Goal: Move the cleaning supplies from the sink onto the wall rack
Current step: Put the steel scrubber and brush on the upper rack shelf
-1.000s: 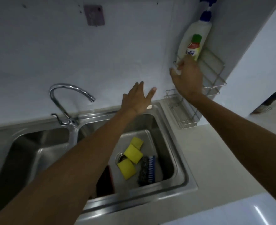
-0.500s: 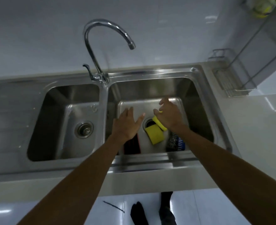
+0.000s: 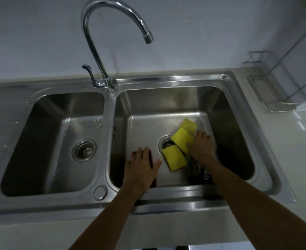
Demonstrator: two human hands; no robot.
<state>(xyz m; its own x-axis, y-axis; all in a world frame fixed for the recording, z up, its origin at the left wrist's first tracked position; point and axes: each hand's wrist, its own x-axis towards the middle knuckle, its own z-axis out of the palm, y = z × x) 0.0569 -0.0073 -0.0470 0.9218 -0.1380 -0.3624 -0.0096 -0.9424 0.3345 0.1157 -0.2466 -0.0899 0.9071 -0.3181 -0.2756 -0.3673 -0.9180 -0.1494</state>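
Three yellow sponges (image 3: 180, 141) lie by the drain of the sink's (image 3: 238, 112) right basin, a dark brush (image 3: 196, 168) beside them, so all of this is left to move. My right hand (image 3: 201, 147) reaches among them, fingers curled downward; whether they pinch anything I cannot tell. My left hand (image 3: 141, 168) lies flat, fingers spread, over a dark red thing (image 3: 150, 157), and the wall rack's (image 3: 274, 98) lower shelf at far right looks bare.

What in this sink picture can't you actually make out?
- Dark red thing, head view: mostly under the left hand.
- Scrub brush: the right hand and forearm cover most of it.
- Right hand's grip: blurred, unclear.
- Wall rack: upper part cut off by the frame's edge.
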